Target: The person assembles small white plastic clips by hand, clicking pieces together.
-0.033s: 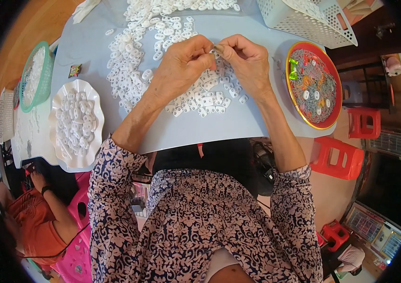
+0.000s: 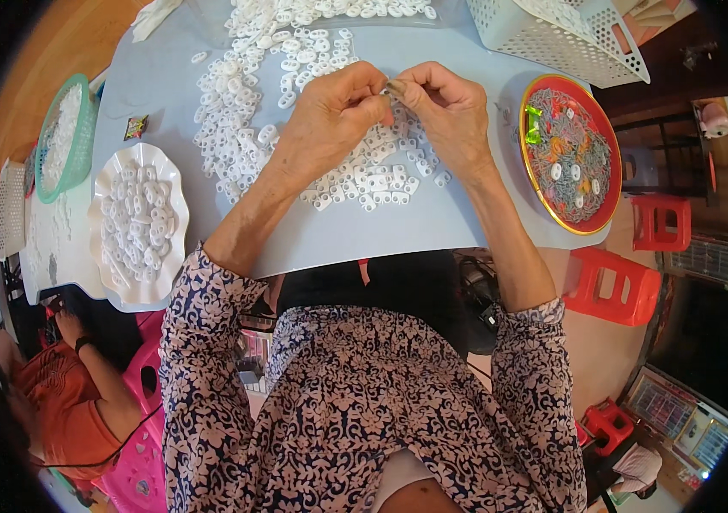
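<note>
Over the table my left hand [image 2: 330, 115] and my right hand [image 2: 448, 111] meet fingertip to fingertip, both closed in a pinch. Whatever lies between the fingers is too small and covered to make out. Around and beneath them spreads a loose pile of small white plastic pieces [image 2: 229, 103] with round holes. To the right stands a red bowl [image 2: 613, 175] with a gold rim, holding many thin grey bits, some orange ones and a few white pieces. A white scalloped dish [image 2: 137, 299] on the left is filled with similar white pieces.
A white perforated basket [image 2: 514, 38] stands at the far right. At the left are a green basket [image 2: 82, 162] of white bits and a small dark wrapper [image 2: 135, 128]. Another person in an orange shirt [image 2: 82, 410] sits lower left. Red stools [image 2: 612, 286] stand on the right.
Almost nothing differs. My fingertips have shifted very slightly, still pinched together in the same place.
</note>
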{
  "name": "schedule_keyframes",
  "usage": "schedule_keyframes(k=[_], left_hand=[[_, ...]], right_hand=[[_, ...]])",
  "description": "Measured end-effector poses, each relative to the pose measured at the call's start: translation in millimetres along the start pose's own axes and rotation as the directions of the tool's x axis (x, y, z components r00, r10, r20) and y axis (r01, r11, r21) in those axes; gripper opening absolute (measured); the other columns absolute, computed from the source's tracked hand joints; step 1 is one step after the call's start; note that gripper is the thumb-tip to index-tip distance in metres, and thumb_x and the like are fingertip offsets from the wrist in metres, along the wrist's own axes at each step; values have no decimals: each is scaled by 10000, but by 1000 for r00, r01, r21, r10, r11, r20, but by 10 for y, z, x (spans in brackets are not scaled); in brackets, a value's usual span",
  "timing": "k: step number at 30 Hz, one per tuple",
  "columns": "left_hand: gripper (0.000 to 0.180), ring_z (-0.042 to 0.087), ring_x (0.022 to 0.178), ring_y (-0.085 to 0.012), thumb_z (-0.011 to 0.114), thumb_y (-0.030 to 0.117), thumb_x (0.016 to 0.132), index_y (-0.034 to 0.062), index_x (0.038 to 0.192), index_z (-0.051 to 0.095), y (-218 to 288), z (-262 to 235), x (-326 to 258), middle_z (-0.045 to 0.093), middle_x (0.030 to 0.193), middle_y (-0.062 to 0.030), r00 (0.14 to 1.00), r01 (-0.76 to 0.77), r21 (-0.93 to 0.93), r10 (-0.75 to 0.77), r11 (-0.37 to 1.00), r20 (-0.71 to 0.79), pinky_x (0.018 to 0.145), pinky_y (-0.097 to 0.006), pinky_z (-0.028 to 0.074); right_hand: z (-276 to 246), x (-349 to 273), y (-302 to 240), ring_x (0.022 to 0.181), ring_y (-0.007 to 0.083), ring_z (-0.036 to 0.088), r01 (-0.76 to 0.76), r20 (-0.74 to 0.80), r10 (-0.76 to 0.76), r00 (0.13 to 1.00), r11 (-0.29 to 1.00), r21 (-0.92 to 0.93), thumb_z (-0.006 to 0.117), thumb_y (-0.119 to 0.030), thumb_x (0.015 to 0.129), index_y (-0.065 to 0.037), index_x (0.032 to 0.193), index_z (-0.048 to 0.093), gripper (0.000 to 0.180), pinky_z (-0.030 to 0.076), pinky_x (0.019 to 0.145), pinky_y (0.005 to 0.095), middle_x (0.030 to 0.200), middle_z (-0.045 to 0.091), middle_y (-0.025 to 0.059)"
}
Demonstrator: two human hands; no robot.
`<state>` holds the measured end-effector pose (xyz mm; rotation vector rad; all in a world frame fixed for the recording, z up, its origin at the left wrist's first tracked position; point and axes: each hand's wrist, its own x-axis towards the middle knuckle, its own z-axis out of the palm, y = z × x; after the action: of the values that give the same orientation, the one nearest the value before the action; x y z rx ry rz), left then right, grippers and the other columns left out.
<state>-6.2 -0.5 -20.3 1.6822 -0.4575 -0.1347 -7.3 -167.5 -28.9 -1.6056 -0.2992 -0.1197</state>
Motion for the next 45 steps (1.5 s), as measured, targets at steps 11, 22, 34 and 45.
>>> schedule_keyframes(k=[11, 22, 34, 45], left_hand=[[64, 475, 600, -37, 521, 67, 856, 22, 822, 552, -6, -16, 12, 617, 693, -25, 999, 25, -77, -27, 997, -30, 526, -206, 366], [94, 472, 583, -38, 520, 83, 860, 21, 806, 566, 54, 61, -4, 628, 678, -33, 996, 31, -92, -38, 995, -81, 525, -211, 372], [197, 587, 757, -87, 483, 135, 934, -2, 975, 619, 69, -76, 5, 654, 787, -54, 996, 90, -21, -90, 996, -3, 692, -219, 450], [119, 559, 737, -184, 572, 117, 859, 30, 904, 641, 122, -553, 124, 628, 772, -60, 952, -237, 611, 307, 756, -10, 693, -308, 435]], right_hand=[[40, -2, -93, 600, 19, 448, 21, -70, -23, 997, 1000, -22, 624, -125, 884, -1, 883, 647, 126, 366, 522, 185, 669, 567, -45], [50, -30, -66, 590, 20, 443, 21, -51, -24, 998, 998, -54, 620, -117, 888, 0, 842, 635, 127, 359, 513, 182, 666, 565, -44], [56, -59, -75, 691, 48, 557, -45, -20, 47, 999, 994, 96, 645, -81, 860, 19, 909, 644, 111, 449, 614, 178, 784, 637, 8], [39, -63, -44, 643, 35, 523, -63, -86, 67, 994, 997, 51, 649, -68, 840, 17, 918, 660, 116, 419, 571, 174, 726, 613, -12]])
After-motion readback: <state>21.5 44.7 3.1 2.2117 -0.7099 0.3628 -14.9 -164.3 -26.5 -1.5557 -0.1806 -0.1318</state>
